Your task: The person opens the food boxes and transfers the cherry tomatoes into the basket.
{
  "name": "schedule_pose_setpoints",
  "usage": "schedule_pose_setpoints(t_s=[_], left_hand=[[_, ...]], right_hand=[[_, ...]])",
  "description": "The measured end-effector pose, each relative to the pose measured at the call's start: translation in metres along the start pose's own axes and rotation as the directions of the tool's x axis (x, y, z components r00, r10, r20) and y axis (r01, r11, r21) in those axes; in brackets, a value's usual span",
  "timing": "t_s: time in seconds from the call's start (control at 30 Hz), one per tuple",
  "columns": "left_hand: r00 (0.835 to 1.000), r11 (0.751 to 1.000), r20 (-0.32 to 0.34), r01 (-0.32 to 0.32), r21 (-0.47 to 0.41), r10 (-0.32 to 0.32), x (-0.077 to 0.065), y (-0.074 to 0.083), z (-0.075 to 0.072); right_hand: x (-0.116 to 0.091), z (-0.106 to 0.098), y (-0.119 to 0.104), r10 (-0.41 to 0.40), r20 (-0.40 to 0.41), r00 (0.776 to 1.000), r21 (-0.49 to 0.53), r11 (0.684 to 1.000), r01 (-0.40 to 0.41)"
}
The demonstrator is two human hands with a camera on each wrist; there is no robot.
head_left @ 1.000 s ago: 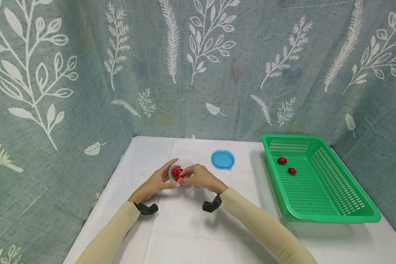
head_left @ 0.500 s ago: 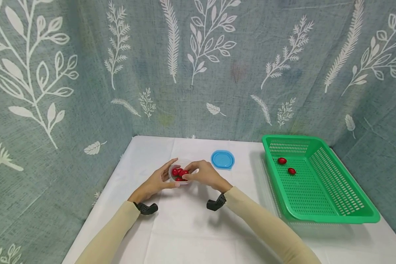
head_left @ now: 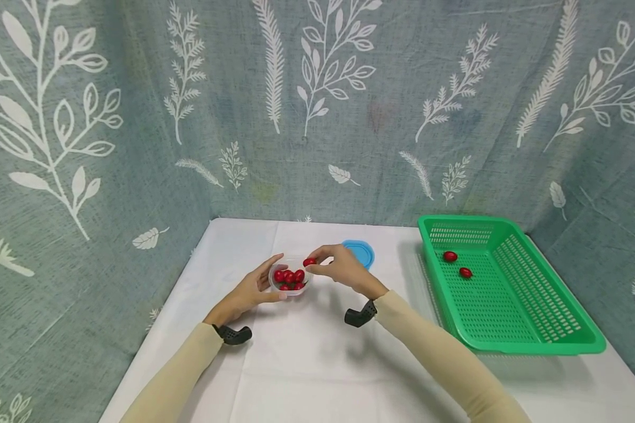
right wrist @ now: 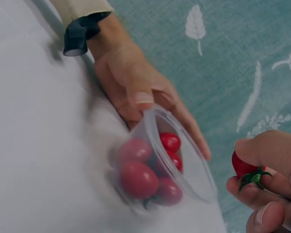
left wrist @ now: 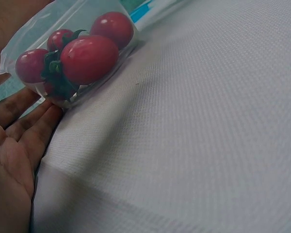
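My left hand (head_left: 254,289) curves round a clear plastic tub (head_left: 291,291), thumb at the near rim and fingers along the other side. Several red cherry tomatoes lie in the tub; the left wrist view shows one large tomato (left wrist: 89,59) against its wall, among green stems. Just above the tub's right rim, my right hand (head_left: 346,269) pinches one more cherry tomato (head_left: 309,262) between thumb and fingers. In the right wrist view that tomato's green calyx (right wrist: 254,178) faces the fingers, and the tub (right wrist: 203,191) shows its open top.
Behind my right hand lies a blue lid (head_left: 361,252), partly hidden by it. At the right stands a green slotted basket (head_left: 529,348) with two cherry tomatoes (head_left: 450,257) inside. A leaf-patterned grey-green cloth (head_left: 307,176) hangs behind the white-covered table (head_left: 296,364).
My right hand has lifted a cherry tomato up out of the tub and moved right, now overlapping the blue lid. More tomatoes show in the tub. My left hand has stayed in place.
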State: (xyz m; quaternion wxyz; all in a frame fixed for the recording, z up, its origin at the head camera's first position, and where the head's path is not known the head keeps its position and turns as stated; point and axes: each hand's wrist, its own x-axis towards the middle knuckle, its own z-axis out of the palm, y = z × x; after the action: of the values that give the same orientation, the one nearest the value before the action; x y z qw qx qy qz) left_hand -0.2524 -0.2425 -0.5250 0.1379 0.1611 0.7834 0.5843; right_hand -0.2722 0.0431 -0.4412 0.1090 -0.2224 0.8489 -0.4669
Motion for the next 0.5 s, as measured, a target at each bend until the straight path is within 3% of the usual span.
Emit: schedule_pose_setpoints(t_s=[0.23,0.5], left_hand=[[1.000,1.000,-0.016,0.000,0.020,0.001,0.001,-0.001,-0.001],[1.000,1.000,-0.008,-0.011,0.007,0.011,0.003,-0.004,-0.001]], right_hand=[[-0.006,-0.025,0.000,0.021,-0.019,1.000,0.017,1.000,-0.021],[-0.014,-0.051,-0.003,0.016,-0.095,0.995,-0.020,1.000,-0.018]])
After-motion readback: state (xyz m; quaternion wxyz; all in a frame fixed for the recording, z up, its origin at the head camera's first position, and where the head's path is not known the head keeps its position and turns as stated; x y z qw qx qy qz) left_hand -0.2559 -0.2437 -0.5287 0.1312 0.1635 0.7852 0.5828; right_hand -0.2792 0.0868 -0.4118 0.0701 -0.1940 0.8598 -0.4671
